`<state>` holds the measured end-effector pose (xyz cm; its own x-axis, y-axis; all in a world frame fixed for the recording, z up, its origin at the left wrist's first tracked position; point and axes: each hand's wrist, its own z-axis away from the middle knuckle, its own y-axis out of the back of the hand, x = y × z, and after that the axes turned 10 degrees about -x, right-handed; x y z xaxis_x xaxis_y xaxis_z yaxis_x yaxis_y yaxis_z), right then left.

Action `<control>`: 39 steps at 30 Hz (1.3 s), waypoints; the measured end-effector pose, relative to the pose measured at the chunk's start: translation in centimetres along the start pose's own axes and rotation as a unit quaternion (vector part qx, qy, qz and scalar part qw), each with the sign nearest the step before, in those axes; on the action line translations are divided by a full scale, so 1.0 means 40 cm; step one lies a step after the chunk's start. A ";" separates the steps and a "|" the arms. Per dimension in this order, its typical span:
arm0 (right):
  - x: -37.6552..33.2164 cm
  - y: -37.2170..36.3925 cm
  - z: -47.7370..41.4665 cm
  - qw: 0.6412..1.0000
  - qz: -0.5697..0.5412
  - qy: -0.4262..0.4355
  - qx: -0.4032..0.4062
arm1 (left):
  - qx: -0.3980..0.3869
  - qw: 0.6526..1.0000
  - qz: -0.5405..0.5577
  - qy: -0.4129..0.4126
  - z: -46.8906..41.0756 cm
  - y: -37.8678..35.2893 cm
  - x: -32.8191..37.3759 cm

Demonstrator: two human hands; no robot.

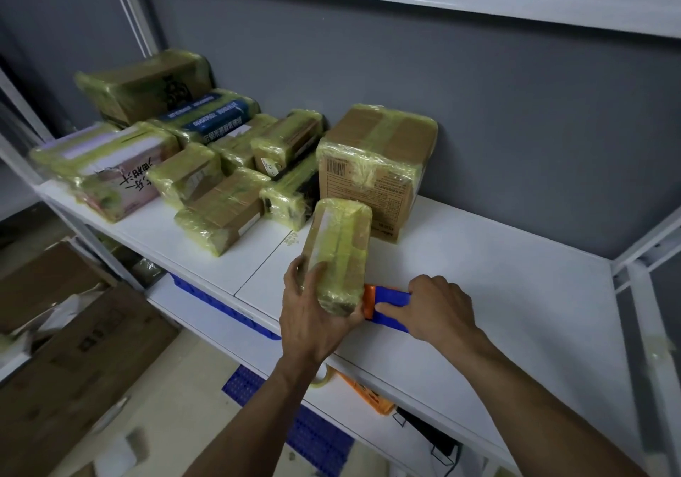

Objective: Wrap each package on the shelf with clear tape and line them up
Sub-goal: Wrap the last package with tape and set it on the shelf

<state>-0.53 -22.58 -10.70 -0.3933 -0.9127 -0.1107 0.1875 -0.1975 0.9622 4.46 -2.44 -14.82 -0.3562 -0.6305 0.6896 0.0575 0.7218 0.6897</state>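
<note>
The step in hand looks like closing a band of tape at the near end of the small package point(339, 251), so the strip should be pulled taut, pressed flat against the corner and cut cleanly, with the package braced so it does not twist on the shelf point(497, 273). The left hand point(313, 314) grips the package's near end, thumb on top and fingers curled under and around it. The right hand point(435, 310) is closed round the blue tape dispenser point(387, 307), whose orange end touches the package's near right corner, just beside the left fingertips. The package runs away from both hands, its far end close to the large box point(372, 166). The other wrapped packages point(221, 166) lie beyond and to the left of the left hand, well apart from the right hand.
</note>
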 end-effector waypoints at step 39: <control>0.217 0.125 0.090 0.946 -0.295 -0.049 0.126 | -0.095 0.987 -0.091 -0.091 -0.107 0.085 0.046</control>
<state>-6.26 -30.22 -5.95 -0.4467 -0.6304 -0.6349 -0.3059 -0.5593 0.7705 7.98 -2.36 -10.28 -0.5374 -0.6701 0.5119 0.1449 0.5246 0.8389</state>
